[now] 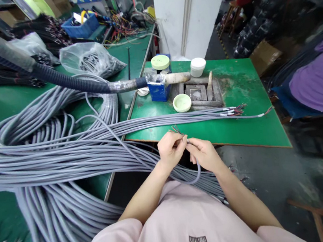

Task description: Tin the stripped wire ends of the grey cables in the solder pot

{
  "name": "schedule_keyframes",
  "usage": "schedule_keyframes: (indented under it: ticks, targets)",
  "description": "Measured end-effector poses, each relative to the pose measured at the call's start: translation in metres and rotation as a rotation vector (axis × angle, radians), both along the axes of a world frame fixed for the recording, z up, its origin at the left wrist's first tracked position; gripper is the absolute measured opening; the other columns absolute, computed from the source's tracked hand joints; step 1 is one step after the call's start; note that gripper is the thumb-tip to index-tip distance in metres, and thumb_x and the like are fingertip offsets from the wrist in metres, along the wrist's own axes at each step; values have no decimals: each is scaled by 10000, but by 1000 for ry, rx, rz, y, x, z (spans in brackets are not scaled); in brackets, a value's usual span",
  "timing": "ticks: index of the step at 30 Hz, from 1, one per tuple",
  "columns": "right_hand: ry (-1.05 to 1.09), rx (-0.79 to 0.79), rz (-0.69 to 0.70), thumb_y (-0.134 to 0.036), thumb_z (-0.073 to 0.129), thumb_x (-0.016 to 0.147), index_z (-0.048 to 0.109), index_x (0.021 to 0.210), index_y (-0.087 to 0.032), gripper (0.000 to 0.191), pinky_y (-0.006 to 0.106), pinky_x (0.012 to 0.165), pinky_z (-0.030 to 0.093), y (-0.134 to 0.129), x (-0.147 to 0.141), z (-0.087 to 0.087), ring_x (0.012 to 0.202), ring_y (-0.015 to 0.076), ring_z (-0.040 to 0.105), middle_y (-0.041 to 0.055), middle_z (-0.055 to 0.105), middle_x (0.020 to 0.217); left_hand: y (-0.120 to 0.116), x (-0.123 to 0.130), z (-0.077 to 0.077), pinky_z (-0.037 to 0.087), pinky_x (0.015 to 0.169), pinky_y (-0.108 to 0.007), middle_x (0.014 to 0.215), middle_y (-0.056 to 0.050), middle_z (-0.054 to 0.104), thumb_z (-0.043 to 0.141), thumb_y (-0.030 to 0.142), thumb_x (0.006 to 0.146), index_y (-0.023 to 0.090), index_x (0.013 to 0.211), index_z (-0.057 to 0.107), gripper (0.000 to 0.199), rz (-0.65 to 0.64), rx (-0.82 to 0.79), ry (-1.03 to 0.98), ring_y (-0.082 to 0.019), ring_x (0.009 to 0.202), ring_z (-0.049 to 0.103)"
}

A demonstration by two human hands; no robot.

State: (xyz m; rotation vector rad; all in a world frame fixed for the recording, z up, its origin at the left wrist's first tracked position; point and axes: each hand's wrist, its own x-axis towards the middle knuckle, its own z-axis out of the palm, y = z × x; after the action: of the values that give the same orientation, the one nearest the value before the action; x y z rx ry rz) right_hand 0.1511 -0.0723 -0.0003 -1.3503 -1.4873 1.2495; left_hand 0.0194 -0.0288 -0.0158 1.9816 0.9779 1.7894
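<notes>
Pinched in my left hand (171, 147) are the thin stripped wires (175, 129) at the end of a grey cable (198, 173). My right hand (205, 153) grips that cable close behind its end, and the cable loops down below it toward my lap. Both hands nearly touch, in front of the green bench's near edge. Just beyond them a row of grey cables (161, 121) lies across the bench, with bare coloured wire ends (239, 109) at the right. More cables (183, 173) run beneath my forearms.
Coiled grey cable (36, 165) covers much of the left table. A solder pot (197, 92) is set in the bench, beside a light-green dish (182, 103), a white tub (198, 67) and a ribbed extraction hose (85, 83). Another person in purple (319, 76) is at the right.
</notes>
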Motion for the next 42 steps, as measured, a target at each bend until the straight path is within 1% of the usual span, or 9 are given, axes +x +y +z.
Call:
schedule_keyframes:
  ticks: [3,7,13,18,22,30,34,37,42]
  targets:
    - [455,-193,-7,-474,554,863,638,939,-173,321,236,443,436,2,-2,-5,327,86,411,-93,454,381,0,3,-6,437,560,-191,595,53,522,655,103,786,186,753,567,125,21,46,-99,-69,548,490]
    - [683,-196,-108,-429,603,840,658,897,-161,279,226,427,444,4,-9,-9,318,59,350,-89,464,380,-1,10,-10,459,596,-214,652,36,553,677,126,769,191,742,578,122,7,13,-161,-81,593,519]
    - [614,-63,-265,-348,617,834,682,979,-156,250,197,422,441,3,-16,-8,331,47,350,-106,420,369,-5,21,-7,419,561,-195,667,33,517,648,175,790,180,682,519,169,-50,-387,-452,-74,598,499]
    - [695,-211,-158,-330,630,800,663,1053,-168,302,220,399,469,5,-8,-7,381,86,507,-61,567,498,-6,22,-6,393,537,-200,599,46,480,663,177,763,172,672,542,152,-60,-297,-311,-60,524,445]
    - [755,-257,-136,-307,644,784,660,1041,-169,293,218,379,469,7,-3,-7,366,81,498,-65,558,514,-4,20,-3,368,488,-185,580,53,482,671,194,748,168,686,571,121,-63,-363,-255,-46,476,417]
    - [808,-223,-231,-286,645,773,663,1026,-170,278,210,371,450,8,-1,-7,357,76,465,-73,536,470,-8,25,-6,401,455,-173,567,46,523,671,256,768,163,700,582,146,-243,-592,-355,-47,458,468]
    - [832,-240,-193,-301,643,779,672,959,-162,229,213,361,424,10,3,-6,330,67,410,-82,496,435,-14,28,-9,423,395,-180,585,34,577,688,314,782,166,775,606,169,-334,-694,-498,-58,410,513]
    - [816,-212,-181,-316,642,792,666,892,-160,186,217,383,423,12,4,-6,326,62,389,-86,476,415,-15,31,-6,430,350,-181,616,27,609,718,314,761,158,773,613,188,-401,-717,-587,-66,380,537]
    - [826,-93,-202,-317,641,791,646,907,-182,178,236,442,444,12,3,-7,380,85,463,-78,512,445,-13,36,-1,406,345,-164,480,46,575,723,288,761,153,763,614,174,-506,-758,-688,-81,362,539]
